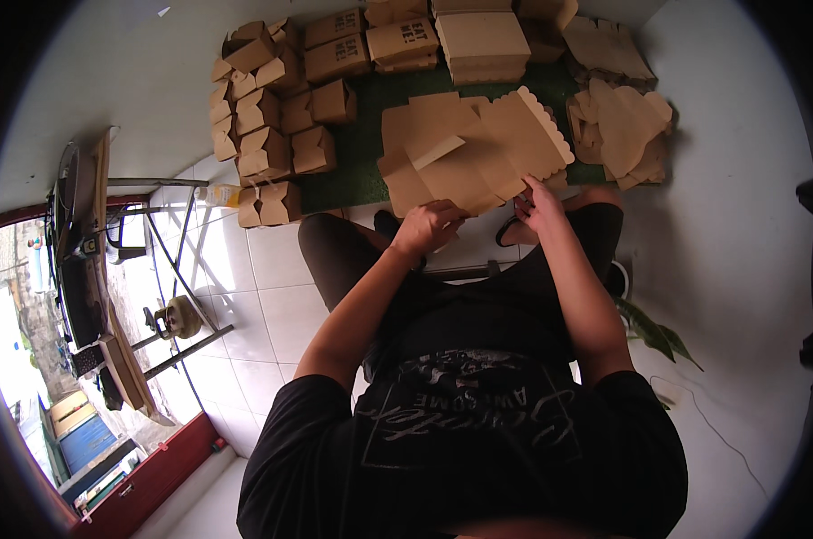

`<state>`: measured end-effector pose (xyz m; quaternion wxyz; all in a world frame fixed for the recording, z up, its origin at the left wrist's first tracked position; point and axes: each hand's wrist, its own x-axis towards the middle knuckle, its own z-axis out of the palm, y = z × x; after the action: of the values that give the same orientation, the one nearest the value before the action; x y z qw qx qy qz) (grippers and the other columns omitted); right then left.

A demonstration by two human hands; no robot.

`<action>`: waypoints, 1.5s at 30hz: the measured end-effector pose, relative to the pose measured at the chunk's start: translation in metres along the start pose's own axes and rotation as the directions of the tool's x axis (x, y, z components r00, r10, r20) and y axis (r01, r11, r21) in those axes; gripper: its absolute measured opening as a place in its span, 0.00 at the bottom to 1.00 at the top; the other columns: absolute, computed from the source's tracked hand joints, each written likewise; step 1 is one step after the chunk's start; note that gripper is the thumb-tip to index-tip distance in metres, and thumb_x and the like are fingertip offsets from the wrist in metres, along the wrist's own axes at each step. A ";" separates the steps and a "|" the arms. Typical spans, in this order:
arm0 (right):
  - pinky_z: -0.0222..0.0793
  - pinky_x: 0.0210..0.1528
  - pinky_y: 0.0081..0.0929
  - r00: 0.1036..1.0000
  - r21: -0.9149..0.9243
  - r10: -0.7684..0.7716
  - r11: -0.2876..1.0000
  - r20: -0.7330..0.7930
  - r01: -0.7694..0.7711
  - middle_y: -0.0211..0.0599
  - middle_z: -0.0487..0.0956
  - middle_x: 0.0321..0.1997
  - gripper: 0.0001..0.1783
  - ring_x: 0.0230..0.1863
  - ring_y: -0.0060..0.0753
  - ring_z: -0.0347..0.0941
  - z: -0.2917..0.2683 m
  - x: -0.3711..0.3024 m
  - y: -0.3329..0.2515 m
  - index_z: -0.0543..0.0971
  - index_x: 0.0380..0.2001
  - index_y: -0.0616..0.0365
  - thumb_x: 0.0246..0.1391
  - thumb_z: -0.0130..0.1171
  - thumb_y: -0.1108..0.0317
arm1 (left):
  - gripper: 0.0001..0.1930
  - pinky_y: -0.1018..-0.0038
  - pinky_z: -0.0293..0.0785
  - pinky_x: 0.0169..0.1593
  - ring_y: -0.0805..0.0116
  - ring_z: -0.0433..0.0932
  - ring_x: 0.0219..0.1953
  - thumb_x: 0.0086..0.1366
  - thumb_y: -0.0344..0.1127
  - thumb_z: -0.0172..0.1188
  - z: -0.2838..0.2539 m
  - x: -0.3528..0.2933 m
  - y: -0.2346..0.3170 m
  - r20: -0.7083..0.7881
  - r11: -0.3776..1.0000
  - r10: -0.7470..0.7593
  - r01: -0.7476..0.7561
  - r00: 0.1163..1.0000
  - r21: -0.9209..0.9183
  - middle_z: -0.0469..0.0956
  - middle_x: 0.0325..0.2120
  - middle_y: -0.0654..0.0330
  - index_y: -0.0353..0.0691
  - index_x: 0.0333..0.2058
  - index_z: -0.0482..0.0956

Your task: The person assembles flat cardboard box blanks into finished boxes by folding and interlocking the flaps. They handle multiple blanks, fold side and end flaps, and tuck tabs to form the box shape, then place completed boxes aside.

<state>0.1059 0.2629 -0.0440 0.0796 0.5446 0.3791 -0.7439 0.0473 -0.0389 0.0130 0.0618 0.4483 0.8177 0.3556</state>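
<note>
A flat brown cardboard box blank (514, 144) with a scalloped edge on its right lies over the green table top (362, 184) in front of me. Creases and flaps show on it, and a narrow paler flap sticks up near its middle. My left hand (427, 226) is closed, its fingers pinching the blank's near edge. At the near right corner my right hand (539, 207) grips the same blank between thumb and fingers. Whether more blanks lie under this one, I cannot tell.
Several folded brown boxes (265, 153) are piled at the left end of the table. Printed boxes (336, 56) and a cardboard stack (485, 47) line the back. Loose flat blanks (636, 135) lie at the right, near a white wall (730, 180). A plant (653, 331) stands low right.
</note>
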 end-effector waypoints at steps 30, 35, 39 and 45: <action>0.80 0.69 0.50 0.626 -0.933 -0.769 0.120 0.129 0.340 0.47 0.86 0.66 0.40 0.67 0.53 0.83 0.014 0.083 -0.130 0.76 0.75 0.51 0.64 0.77 0.53 | 0.10 0.58 0.86 0.53 0.55 0.89 0.49 0.66 0.31 0.71 -0.020 -0.010 -0.004 0.127 0.993 -0.036 0.021 0.991 0.117 0.90 0.42 0.63 0.49 0.46 0.92; 0.83 0.64 0.41 0.580 -0.832 -0.793 0.188 0.185 0.522 0.43 0.89 0.63 0.33 0.63 0.43 0.87 0.011 0.095 -0.135 0.83 0.67 0.52 0.61 0.80 0.60 | 0.08 0.56 0.86 0.54 0.53 0.89 0.49 0.70 0.34 0.71 -0.025 -0.014 0.003 0.127 0.976 -0.177 0.157 0.976 0.151 0.90 0.42 0.62 0.47 0.46 0.91; 0.82 0.62 0.35 0.680 -0.619 -0.684 0.420 0.264 0.663 0.37 0.89 0.60 0.29 0.59 0.35 0.87 0.007 0.079 -0.138 0.86 0.63 0.53 0.59 0.81 0.65 | 0.10 0.55 0.86 0.54 0.51 0.89 0.49 0.73 0.38 0.70 -0.028 -0.007 0.008 0.131 0.964 -0.231 0.208 0.964 0.168 0.90 0.44 0.60 0.45 0.50 0.90; 0.83 0.60 0.36 0.656 -0.609 -0.678 0.377 0.332 0.698 0.37 0.91 0.57 0.31 0.57 0.38 0.89 0.005 0.050 -0.134 0.85 0.63 0.49 0.56 0.81 0.64 | 0.19 0.58 0.86 0.56 0.50 0.90 0.53 0.78 0.46 0.69 -0.032 0.012 0.012 0.070 0.922 -0.346 0.353 0.936 -0.158 0.90 0.50 0.49 0.41 0.58 0.89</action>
<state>0.0113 0.3675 -0.0227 -0.0336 0.2551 0.8171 -0.5159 0.0344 -0.0426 0.0470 0.1786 0.2957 0.8502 0.3973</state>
